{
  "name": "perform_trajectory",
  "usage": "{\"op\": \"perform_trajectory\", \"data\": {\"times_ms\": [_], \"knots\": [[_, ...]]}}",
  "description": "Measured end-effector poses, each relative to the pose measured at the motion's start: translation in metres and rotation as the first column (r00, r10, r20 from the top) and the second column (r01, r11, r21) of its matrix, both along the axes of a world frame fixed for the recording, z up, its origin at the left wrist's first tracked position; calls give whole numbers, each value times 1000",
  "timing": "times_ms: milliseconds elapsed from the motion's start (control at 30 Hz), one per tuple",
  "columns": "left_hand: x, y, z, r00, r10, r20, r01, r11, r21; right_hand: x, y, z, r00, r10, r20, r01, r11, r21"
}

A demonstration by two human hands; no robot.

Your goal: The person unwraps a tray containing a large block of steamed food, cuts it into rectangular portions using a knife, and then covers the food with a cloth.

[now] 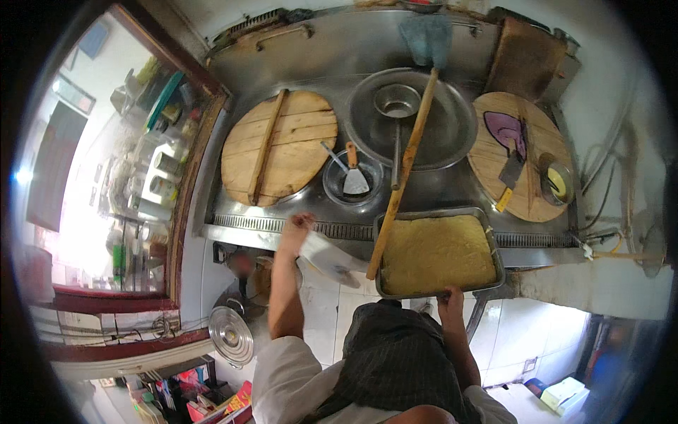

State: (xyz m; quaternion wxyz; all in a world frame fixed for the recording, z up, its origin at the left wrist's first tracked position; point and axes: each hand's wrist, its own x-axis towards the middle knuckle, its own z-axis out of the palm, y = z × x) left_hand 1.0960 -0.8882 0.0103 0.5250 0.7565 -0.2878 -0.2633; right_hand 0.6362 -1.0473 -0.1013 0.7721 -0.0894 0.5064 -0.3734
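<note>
My left hand [299, 225] is closed at the front edge of the steel counter, fingers curled round a pale, sheet-like thing [326, 256] that hangs down to the right and is smeared by motion. My right hand [450, 298] grips the near rim of a rectangular metal baking tray [383, 285]. A flat yellow layer of dough or batter [438, 254] fills the tray almost to its walls. Across the tray's left side and the large steel basin [462, 141] behind it lies a long wooden stick [395, 205].
Left on the counter [339, 215] is a round wooden lid [304, 134], beside a small bowl [367, 194] holding a scraper [355, 182]. A ladle [397, 134] rests in the basin. On the right wooden lid [544, 187] are a spatula [510, 173] and a cup [558, 180].
</note>
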Motion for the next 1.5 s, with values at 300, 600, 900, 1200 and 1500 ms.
{"op": "perform_trajectory", "data": {"times_ms": [300, 600, 900, 1200, 1500], "knots": [[71, -26, 259, 551, 569, 610, -346, 821, -453, 41, 1, -50, 995, 77, 68, -82, 994, 75], [58, -39, 241, 226, 702, 675, -382, 701, -602, 67, -11, -36, 979, 192, 74, -202, 964, 171], [-37, 26, -28, 800, 69, 595, -397, 805, 440, -11, -54, 38, 317, 943, -105, -931, 288, -224], [-220, 27, -42, 582, 373, 722, -662, 733, 155, 25, -362, 7, 29, -68, -997, -860, 507, -59], [-389, -119, -91, 743, 447, -498, -393, 894, 217, 18, -389, 5, -216, -252, -943, -916, 388, 106]]}}
